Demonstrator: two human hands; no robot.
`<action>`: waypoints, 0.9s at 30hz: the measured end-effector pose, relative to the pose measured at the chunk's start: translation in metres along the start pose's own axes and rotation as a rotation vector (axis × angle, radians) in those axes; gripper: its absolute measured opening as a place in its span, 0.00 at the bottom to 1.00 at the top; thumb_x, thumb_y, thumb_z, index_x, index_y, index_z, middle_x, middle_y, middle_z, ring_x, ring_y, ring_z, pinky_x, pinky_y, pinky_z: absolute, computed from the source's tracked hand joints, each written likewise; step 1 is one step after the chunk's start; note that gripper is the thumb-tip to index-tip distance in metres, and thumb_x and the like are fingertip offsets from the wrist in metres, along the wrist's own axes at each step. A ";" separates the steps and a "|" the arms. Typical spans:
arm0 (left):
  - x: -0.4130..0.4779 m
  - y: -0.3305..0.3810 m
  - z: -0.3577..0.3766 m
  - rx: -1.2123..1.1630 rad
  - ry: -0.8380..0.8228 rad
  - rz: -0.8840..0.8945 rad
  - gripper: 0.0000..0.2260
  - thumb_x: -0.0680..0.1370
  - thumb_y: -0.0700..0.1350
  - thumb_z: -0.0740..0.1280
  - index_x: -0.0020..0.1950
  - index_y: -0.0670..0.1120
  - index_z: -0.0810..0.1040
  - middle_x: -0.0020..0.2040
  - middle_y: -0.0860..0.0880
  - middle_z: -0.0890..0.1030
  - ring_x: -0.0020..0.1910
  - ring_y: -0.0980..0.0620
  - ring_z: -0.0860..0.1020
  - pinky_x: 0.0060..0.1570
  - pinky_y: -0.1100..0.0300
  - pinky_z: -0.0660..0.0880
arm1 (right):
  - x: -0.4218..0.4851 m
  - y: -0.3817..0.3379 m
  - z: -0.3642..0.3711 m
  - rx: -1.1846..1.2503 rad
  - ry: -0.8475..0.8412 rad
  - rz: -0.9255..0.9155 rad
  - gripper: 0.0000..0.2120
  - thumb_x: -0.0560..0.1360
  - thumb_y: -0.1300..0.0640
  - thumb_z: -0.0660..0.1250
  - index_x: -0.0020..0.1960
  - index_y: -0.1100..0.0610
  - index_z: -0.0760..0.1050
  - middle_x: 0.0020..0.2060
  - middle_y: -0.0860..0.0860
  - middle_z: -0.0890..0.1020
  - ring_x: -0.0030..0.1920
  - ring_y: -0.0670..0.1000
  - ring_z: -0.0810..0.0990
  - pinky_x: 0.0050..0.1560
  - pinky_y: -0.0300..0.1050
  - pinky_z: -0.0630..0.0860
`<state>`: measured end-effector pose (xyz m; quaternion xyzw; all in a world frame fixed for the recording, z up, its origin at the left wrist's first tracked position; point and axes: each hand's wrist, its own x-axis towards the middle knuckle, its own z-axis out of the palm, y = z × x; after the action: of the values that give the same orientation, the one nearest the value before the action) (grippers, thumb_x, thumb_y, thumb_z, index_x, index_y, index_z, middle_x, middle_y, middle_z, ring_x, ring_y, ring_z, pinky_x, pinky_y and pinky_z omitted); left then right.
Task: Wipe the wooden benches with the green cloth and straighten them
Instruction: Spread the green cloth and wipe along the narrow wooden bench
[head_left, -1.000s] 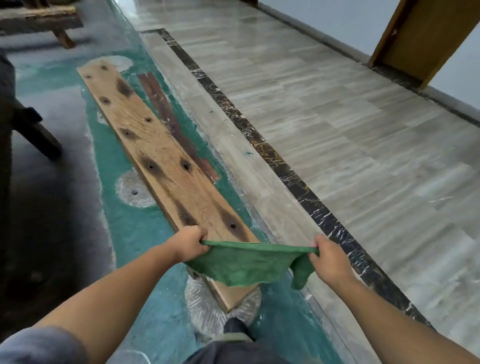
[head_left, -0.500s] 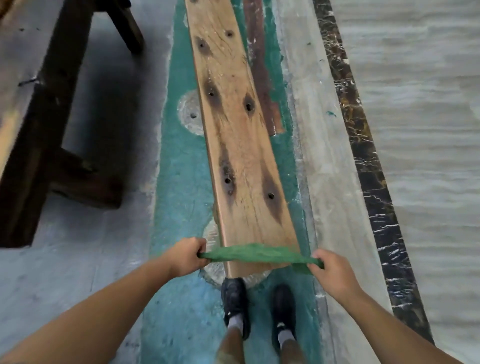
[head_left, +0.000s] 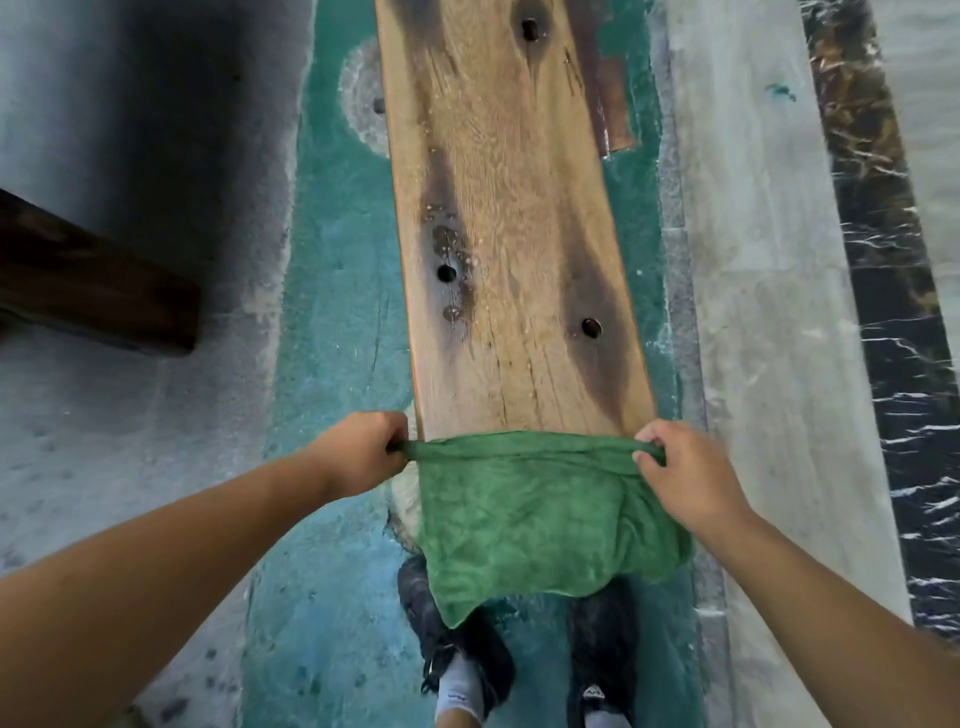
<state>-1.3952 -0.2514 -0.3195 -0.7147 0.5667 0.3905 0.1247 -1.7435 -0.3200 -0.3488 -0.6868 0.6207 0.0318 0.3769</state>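
Note:
A long wooden bench (head_left: 509, 208) with dark knots and holes runs straight away from me down the middle of the view. The green cloth (head_left: 530, 514) lies spread over its near end and hangs down over the edge. My left hand (head_left: 358, 452) grips the cloth's far left corner beside the bench's left edge. My right hand (head_left: 685, 473) grips the far right corner at the bench's right edge. The cloth's top edge is pulled taut between both hands.
My two dark shoes (head_left: 457, 649) stand on the green-painted floor (head_left: 337, 364) just below the bench end. A dark wooden leg of another bench (head_left: 98, 291) juts in from the left. A black marble strip (head_left: 883, 260) runs along the right.
The view has tipped down and closer to the bench end. The cloth, held as a taut band above the end before, now lies spread flat over it.

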 end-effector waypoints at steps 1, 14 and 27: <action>0.007 -0.001 0.003 -0.024 0.017 -0.003 0.03 0.73 0.39 0.66 0.41 0.47 0.74 0.35 0.51 0.77 0.38 0.46 0.76 0.37 0.56 0.72 | 0.005 0.004 0.006 0.002 0.030 -0.009 0.04 0.76 0.59 0.70 0.43 0.52 0.78 0.42 0.50 0.79 0.46 0.52 0.77 0.48 0.50 0.74; 0.022 0.017 0.003 0.157 0.460 0.030 0.14 0.72 0.38 0.65 0.56 0.41 0.70 0.56 0.41 0.69 0.51 0.39 0.71 0.46 0.45 0.71 | 0.011 -0.004 0.019 -0.152 0.399 -0.305 0.09 0.73 0.65 0.70 0.54 0.60 0.76 0.50 0.55 0.76 0.50 0.57 0.76 0.51 0.53 0.75; 0.031 0.023 0.073 0.669 0.138 0.871 0.28 0.81 0.61 0.54 0.80 0.57 0.56 0.81 0.48 0.54 0.80 0.42 0.51 0.75 0.34 0.49 | -0.007 0.003 0.089 -0.464 0.062 -0.427 0.39 0.76 0.33 0.57 0.81 0.52 0.55 0.81 0.55 0.53 0.81 0.59 0.51 0.76 0.69 0.51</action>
<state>-1.4448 -0.2359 -0.3840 -0.3596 0.9100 0.1567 0.1345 -1.7096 -0.2648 -0.4105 -0.8700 0.4497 0.0717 0.1889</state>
